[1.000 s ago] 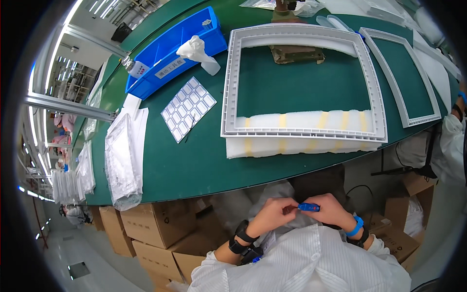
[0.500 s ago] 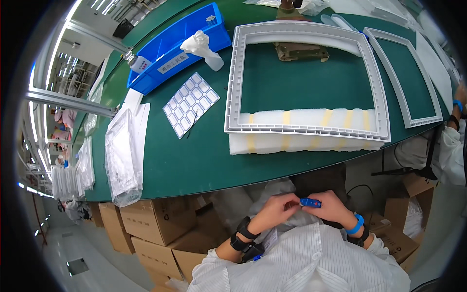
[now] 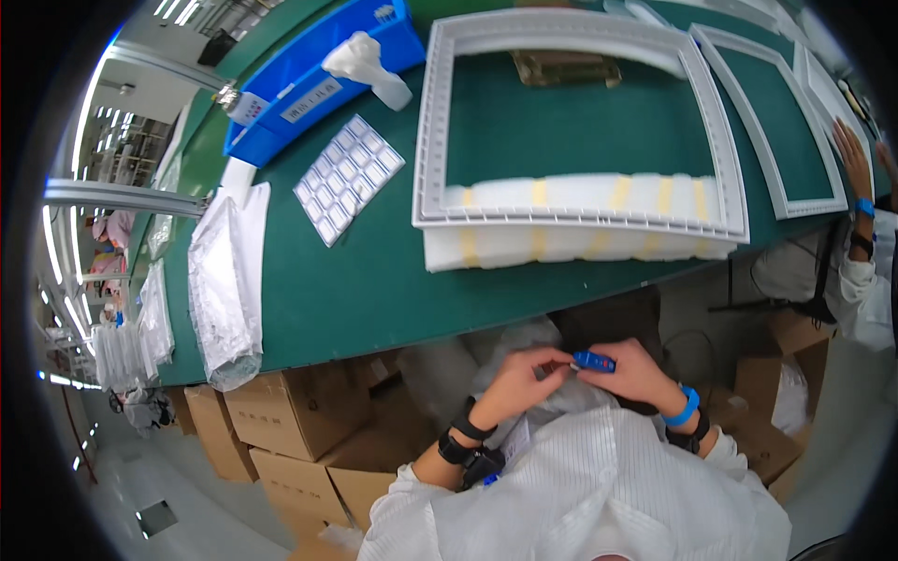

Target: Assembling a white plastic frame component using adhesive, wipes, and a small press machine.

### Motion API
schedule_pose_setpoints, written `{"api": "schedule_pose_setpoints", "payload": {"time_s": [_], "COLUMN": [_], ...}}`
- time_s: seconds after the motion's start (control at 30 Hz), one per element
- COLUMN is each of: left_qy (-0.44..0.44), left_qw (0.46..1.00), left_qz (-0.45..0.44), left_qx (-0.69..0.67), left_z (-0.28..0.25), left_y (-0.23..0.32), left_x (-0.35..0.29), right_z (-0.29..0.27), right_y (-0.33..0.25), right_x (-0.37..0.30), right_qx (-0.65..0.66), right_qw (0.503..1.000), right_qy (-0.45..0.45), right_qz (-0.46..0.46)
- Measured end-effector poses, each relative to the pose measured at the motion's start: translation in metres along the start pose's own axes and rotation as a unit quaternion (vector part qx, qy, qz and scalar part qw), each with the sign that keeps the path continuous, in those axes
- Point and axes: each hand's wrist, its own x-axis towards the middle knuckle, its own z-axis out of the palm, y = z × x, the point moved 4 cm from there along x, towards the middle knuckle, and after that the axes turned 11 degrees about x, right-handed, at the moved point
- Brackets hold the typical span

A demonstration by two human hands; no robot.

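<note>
In front of my body, below the table edge, my right hand [image 3: 638, 376] is closed around a small blue hand tool [image 3: 595, 362] with a red spot; its exact kind is unclear. My left hand [image 3: 524, 381] meets its left end, thumb and fingertips pinched together; whatever lies between them is too small to make out. Beyond both hands, a large light-grey rectangular frame [image 3: 580, 224] rests on the table, its near side on a white foam block [image 3: 571, 251] with yellow strips.
The green table [image 3: 355, 309] also carries a label sheet [image 3: 348, 178], a blue bin [image 3: 271, 131], white crumpled material [image 3: 360, 61], bagged parts [image 3: 224, 290] and a narrower frame [image 3: 762, 122]. Cardboard boxes [image 3: 271, 411] stand underneath. At right, a co-worker's hand [image 3: 851, 159] touches a white panel.
The view has shifted, so the table things sit higher in the picture. My left fingertips have shifted slightly at the blue tool's end. The co-worker's hand has reached onto the white panel.
</note>
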Motion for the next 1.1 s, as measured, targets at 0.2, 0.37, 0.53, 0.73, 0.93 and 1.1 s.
{"api": "schedule_pose_setpoints", "payload": {"time_s": [0.2, 0.37, 0.53, 0.73, 0.93, 1.1], "left_qy": [-0.026, -0.028, -0.028, 0.055, 0.053, 0.081], "left_qw": [0.999, 0.999, 0.996, 0.982, 0.97, 0.974], "left_qz": [0.029, 0.044, -0.035, 0.148, 0.165, 0.136], "left_qx": [0.021, 0.007, -0.081, 0.103, 0.171, 0.16], "left_z": [-0.005, -0.002, 0.009, 0.006, -0.006, -0.022], "left_y": [0.003, 0.009, -0.013, 0.014, 0.0, -0.008], "left_x": [0.004, 0.003, 0.002, 0.007, 0.0, -0.007], "right_z": [-0.001, -0.001, -0.001, -0.002, -0.021, -0.028], "right_y": [0.007, 0.009, 0.018, 0.022, 0.001, -0.014], "right_x": [0.004, 0.001, -0.003, -0.005, -0.016, -0.027], "right_qx": [-0.018, -0.003, 0.098, 0.209, 0.111, -0.074], "right_qw": [0.999, 0.999, 0.994, 0.949, 0.979, 0.997], "right_qy": [-0.043, -0.025, -0.043, -0.075, -0.074, -0.019], "right_qz": [-0.02, 0.021, 0.037, 0.223, 0.152, -0.018]}}
